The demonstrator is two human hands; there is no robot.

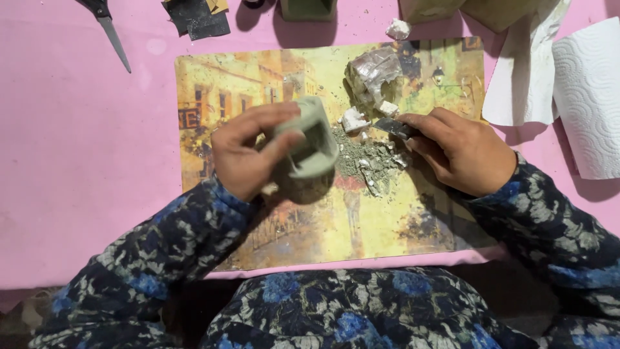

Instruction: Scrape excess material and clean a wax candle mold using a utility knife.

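My left hand wraps grey clay cup; right hand pinches small blade over clay crumbs on placemat.

Carving at the pink counter, both hands busy.
Left hand grips a grey-green hollow cylinder; right hand pinches a dark blade over grey shavings on a painted mat.

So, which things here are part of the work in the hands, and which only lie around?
In use:
- left hand holding grey-green cup
- right hand holding small blade
- grey dust pile
- picture mat

Lying about:
- scissors
- paper towel
- white chunk
- dark sheets
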